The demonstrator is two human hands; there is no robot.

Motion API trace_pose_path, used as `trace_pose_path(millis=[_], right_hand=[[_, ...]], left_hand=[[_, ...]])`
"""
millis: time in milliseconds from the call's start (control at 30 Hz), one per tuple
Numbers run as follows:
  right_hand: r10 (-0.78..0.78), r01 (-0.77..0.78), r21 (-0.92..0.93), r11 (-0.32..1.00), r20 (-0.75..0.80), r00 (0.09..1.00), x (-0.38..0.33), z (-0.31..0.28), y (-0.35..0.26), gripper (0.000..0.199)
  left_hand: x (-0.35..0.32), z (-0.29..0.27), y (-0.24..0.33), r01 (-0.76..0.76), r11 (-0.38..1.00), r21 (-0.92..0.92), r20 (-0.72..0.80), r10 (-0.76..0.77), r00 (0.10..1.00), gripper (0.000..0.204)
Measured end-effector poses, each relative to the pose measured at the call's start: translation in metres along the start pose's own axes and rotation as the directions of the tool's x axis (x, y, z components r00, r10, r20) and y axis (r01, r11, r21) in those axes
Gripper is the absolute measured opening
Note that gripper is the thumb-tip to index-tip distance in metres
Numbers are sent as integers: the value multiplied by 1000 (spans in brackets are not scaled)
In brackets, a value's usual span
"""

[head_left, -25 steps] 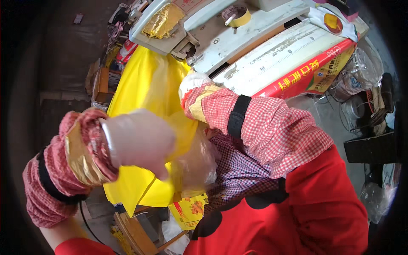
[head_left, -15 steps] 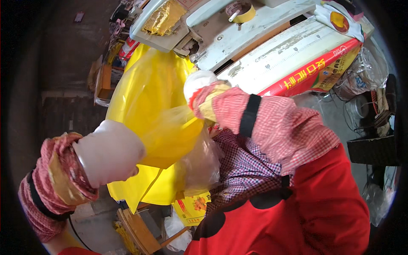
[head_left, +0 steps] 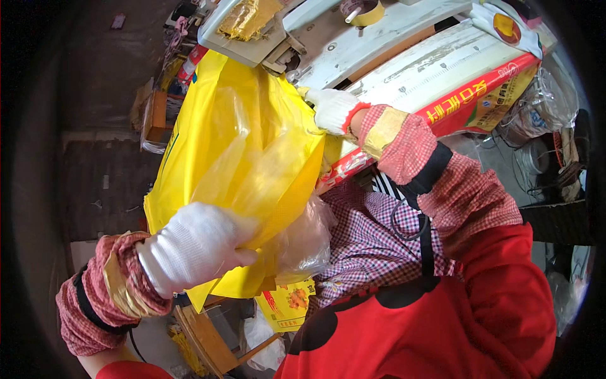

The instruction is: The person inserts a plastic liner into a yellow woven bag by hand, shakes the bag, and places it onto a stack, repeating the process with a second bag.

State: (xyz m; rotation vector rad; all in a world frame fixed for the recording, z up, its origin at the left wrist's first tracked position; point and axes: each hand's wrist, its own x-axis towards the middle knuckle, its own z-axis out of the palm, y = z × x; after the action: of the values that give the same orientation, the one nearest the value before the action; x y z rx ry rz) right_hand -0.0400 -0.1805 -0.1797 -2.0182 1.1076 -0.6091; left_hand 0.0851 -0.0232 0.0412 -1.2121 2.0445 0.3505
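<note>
A large yellow sack, smooth and sheet-like, hangs from the machine's edge toward my lap. Clear plastic film lies over and inside its folds. My left hand, in a white knit glove, is closed on the sack's near lower side, thumb toward the right. My right hand, gloved too, pinches the sack's upper right edge close to a white machine, which looks like a sewing machine; its fingertips are partly hidden.
A tape roll sits on the machine. Right of it runs a white work surface with a red and yellow printed sheet along its front. A white glove lies at its far end. A wooden stool stands below the sack.
My left hand has moved right and slightly up. My right hand has shifted right and a little upward, and the sack's upper part is spread wider.
</note>
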Motion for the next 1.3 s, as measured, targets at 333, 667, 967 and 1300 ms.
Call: trace_pose_path(millis=[333, 667, 967, 1300], right_hand=[[211, -222, 274, 936, 68, 975, -12, -1, -23, 45], [16, -6, -96, 995, 109, 994, -42, 9, -37, 30], [-49, -35, -487, 873, -158, 986, -19, 34, -50, 29], [-379, 355, 184, 917, 112, 919, 31, 55, -11, 4]], left_hand=[[60, 46, 79, -522, 822, -229, -196, 486, 852, 16], [69, 40, 89, -564, 818, -110, -24, 565, 824, 13], [63, -8, 75, -527, 850, 17, 65, 525, 849, 9], [55, -90, -38, 41, 963, 265, 367, -140, 920, 40]])
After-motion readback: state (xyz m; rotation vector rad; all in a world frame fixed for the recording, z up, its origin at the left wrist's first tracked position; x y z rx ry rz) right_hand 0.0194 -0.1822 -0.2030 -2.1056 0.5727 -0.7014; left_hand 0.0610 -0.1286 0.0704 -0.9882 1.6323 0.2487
